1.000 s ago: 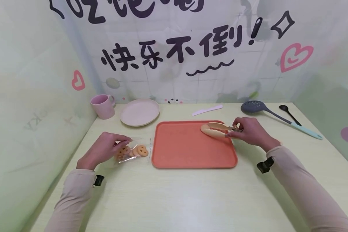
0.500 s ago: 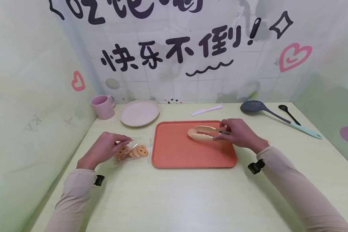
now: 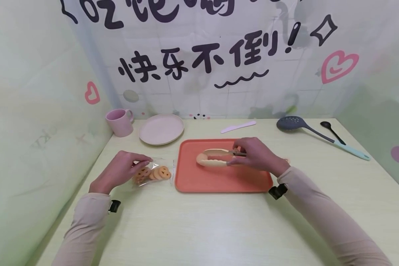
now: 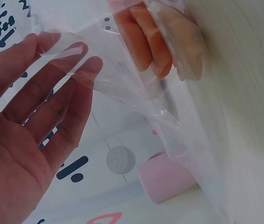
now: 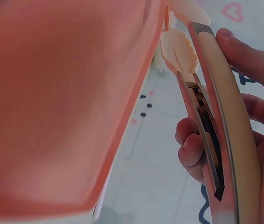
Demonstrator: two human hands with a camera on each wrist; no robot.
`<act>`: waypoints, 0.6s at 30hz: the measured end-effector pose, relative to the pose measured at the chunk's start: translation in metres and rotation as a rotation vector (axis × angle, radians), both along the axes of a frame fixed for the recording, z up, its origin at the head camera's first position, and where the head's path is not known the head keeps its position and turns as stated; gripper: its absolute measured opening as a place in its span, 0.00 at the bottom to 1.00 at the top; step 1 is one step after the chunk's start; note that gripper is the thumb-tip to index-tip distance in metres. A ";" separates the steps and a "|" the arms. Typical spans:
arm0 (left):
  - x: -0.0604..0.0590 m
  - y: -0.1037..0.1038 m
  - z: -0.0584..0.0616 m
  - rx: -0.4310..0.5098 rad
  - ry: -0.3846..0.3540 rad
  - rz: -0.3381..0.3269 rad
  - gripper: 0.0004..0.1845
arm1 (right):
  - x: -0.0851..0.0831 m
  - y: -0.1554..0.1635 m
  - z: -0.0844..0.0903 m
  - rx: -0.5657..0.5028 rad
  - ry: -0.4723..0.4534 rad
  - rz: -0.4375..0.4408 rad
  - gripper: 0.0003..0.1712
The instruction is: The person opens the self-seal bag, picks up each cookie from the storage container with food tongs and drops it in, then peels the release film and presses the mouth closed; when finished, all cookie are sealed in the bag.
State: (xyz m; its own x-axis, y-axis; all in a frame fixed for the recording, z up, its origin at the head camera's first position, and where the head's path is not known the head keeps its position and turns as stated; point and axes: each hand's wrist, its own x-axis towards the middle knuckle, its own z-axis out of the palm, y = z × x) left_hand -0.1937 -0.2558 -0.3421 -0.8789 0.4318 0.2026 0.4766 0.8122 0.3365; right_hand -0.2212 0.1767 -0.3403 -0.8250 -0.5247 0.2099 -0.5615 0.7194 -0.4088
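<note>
My left hand (image 3: 121, 168) pinches the upper edge of a clear plastic bag (image 4: 122, 88) left of the tray. Several orange-brown cookies (image 3: 163, 172) with cut-out holes lie inside it. In the left wrist view the film drapes over the fingertips. My right hand (image 3: 257, 155) grips cream-coloured tongs (image 3: 216, 163) with metal arms, held over the orange-red tray (image 3: 199, 183). A round tan piece, likely a cookie (image 3: 200, 159), shows between the tong tips. In the right wrist view the thumb presses one tong arm and the fingers curl round the other.
Behind the bag stand a pink mug (image 3: 119, 123) and a pink plate (image 3: 161, 129). A lilac knife (image 3: 238, 127) lies behind the tray. At the back right are a dark slotted ladle (image 3: 289, 123) with a light blue handle and a small black spoon (image 3: 326, 125).
My right hand has carried the tongs, with the round piece in their tips, leftward across the tray toward the bag. My left hand keeps its hold on the bag.
</note>
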 end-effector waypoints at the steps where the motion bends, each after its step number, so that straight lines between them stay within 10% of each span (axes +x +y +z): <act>1: 0.000 0.000 0.000 0.000 -0.002 0.000 0.10 | 0.000 -0.003 0.000 -0.002 0.002 0.009 0.24; 18: -0.002 0.005 0.000 0.018 -0.004 -0.023 0.10 | 0.002 -0.071 -0.013 -0.003 -0.013 0.155 0.24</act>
